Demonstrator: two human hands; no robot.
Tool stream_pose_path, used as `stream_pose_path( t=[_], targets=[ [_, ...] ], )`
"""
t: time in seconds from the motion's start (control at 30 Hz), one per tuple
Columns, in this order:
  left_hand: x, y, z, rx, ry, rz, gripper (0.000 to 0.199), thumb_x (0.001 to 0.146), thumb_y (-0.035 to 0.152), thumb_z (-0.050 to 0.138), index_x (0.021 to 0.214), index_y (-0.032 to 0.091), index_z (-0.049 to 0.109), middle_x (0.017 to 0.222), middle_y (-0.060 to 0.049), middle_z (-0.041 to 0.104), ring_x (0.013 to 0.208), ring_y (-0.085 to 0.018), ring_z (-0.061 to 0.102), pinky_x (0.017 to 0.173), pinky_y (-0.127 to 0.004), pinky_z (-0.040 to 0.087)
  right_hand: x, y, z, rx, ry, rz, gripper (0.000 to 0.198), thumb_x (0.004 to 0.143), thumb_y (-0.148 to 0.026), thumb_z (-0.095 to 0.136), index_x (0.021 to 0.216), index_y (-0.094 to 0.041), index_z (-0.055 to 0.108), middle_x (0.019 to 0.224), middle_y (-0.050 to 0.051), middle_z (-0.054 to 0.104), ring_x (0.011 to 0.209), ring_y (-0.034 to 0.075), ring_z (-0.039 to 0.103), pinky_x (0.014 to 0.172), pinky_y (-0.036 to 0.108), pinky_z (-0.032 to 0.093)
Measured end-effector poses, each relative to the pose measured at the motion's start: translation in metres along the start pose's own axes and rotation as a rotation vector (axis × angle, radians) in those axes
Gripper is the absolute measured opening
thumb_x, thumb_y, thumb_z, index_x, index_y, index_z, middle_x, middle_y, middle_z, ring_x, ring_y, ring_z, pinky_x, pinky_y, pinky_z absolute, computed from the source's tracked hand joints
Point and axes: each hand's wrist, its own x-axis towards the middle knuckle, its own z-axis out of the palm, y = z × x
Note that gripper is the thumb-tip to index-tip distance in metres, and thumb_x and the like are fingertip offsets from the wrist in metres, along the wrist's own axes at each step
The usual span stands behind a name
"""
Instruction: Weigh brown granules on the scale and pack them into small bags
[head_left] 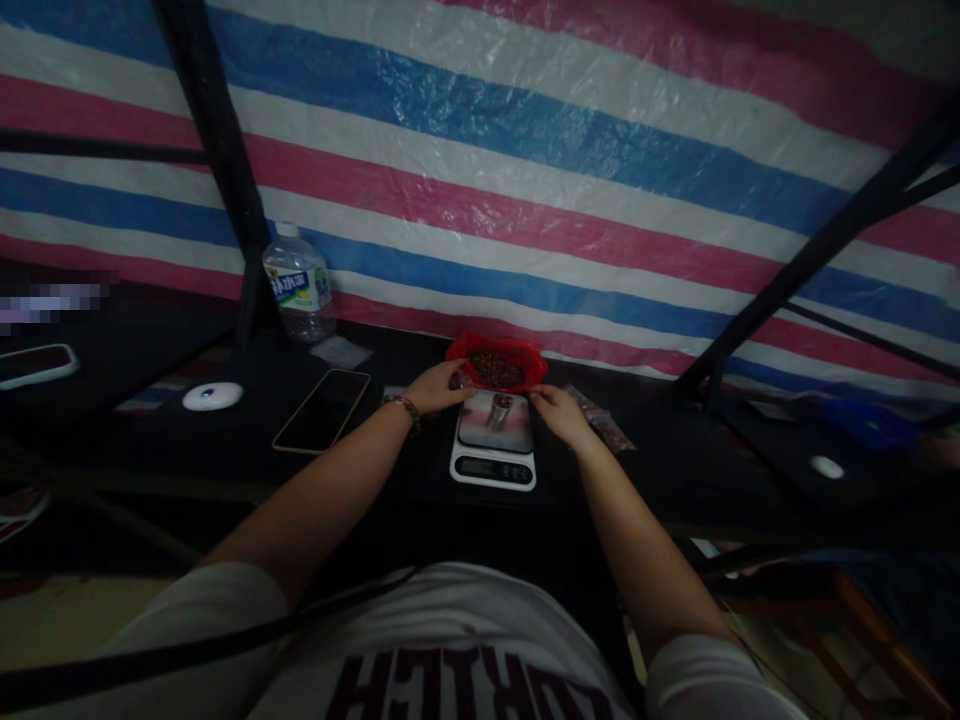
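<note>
A red plastic bag [531,352], spread open and holding small brown bits, lies at the back of the table. My left hand [437,388] pinches its near left edge between thumb and fingers. At the near right edge of the bag, my right hand [561,412] is closed with its fingertips on the red plastic. Between the hands sits a white digital scale [459,468] with a display and buttons at the front. On its plate is a small metal-looking cup [497,412] with brown bits at its top. The display reading is too dark to make out.
Small clear bags [611,432] of brown bits lie right of my right hand. To the left are a phone [322,410], a white rounded device [213,396], a clear packet [341,352] and a large plastic bottle [300,290]. Black metal posts [225,150] frame the striped sheet behind.
</note>
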Motion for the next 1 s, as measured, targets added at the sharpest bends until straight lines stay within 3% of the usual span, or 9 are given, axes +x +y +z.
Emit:
stream_pose_path(
  t=[0.13, 0.33, 0.43, 0.57, 0.67, 0.8, 1.0],
  targets=[
    [0.001, -0.005, 0.004, -0.090, -0.002, -0.008, 0.073, 0.076, 0.053, 0.059, 0.135, 0.012, 0.043, 0.112, -0.013, 0.063, 0.097, -0.024, 0.061, 0.086, -0.036, 0.047, -0.003, 0.000, 0.009, 0.251, -0.090, 0.234, 0.031, 0.089, -0.039, 0.045, 0.100, -0.018, 0.064, 0.098, 0.007, 0.067, 0.083, 0.019, 0.064, 0.065, 0.030, 0.056],
    [0.002, -0.007, 0.009, -0.192, -0.021, -0.013, 0.071, 0.077, 0.049, 0.058, 0.135, 0.011, 0.042, 0.106, -0.012, 0.065, 0.091, -0.022, 0.063, 0.082, -0.034, 0.049, -0.002, -0.001, 0.014, 0.291, -0.095, 0.243, 0.029, 0.088, -0.037, 0.045, 0.100, -0.017, 0.063, 0.098, 0.007, 0.066, 0.084, 0.018, 0.064, 0.066, 0.029, 0.056],
    [0.003, -0.007, 0.010, -0.212, 0.003, -0.019, 0.069, 0.078, 0.049, 0.057, 0.134, 0.012, 0.043, 0.109, -0.012, 0.064, 0.095, -0.022, 0.063, 0.086, -0.034, 0.048, 0.007, 0.003, 0.012, 0.208, -0.039, 0.200, 0.031, 0.089, -0.034, 0.043, 0.106, -0.017, 0.062, 0.102, 0.008, 0.067, 0.084, 0.017, 0.065, 0.069, 0.030, 0.055],
    [0.005, -0.008, 0.011, -0.162, 0.017, -0.068, 0.065, 0.079, 0.050, 0.055, 0.132, 0.013, 0.044, 0.108, -0.011, 0.065, 0.096, -0.023, 0.063, 0.087, -0.035, 0.048, 0.036, -0.001, 0.010, -0.047, 0.034, 0.000, 0.027, 0.086, -0.022, 0.048, 0.106, -0.017, 0.065, 0.108, 0.007, 0.067, 0.097, 0.017, 0.063, 0.087, 0.031, 0.049],
    [0.006, -0.008, 0.012, -0.093, 0.039, -0.110, 0.062, 0.080, 0.050, 0.053, 0.129, 0.014, 0.046, 0.107, -0.011, 0.066, 0.096, -0.023, 0.063, 0.086, -0.035, 0.047, 0.064, -0.013, 0.016, -0.272, -0.071, -0.111, 0.028, 0.083, -0.014, 0.051, 0.104, -0.017, 0.068, 0.111, 0.007, 0.067, 0.102, 0.017, 0.061, 0.092, 0.028, 0.044],
    [0.005, -0.007, 0.009, -0.053, 0.081, -0.100, 0.060, 0.080, 0.051, 0.053, 0.128, 0.015, 0.047, 0.105, -0.011, 0.066, 0.093, -0.024, 0.064, 0.084, -0.035, 0.048, 0.092, -0.024, 0.032, -0.408, -0.234, -0.126, 0.023, 0.075, -0.015, 0.063, 0.095, -0.017, 0.072, 0.100, 0.008, 0.071, 0.092, 0.020, 0.065, 0.083, 0.026, 0.046],
    [0.005, -0.003, 0.004, -0.060, 0.157, -0.080, 0.056, 0.080, 0.049, 0.054, 0.126, 0.017, 0.049, 0.107, -0.010, 0.066, 0.093, -0.023, 0.063, 0.082, -0.034, 0.048, 0.110, -0.025, 0.041, -0.448, -0.281, -0.138, 0.013, 0.069, -0.014, 0.068, 0.079, -0.019, 0.075, 0.079, 0.006, 0.073, 0.072, 0.019, 0.066, 0.071, 0.024, 0.047]
  ],
)
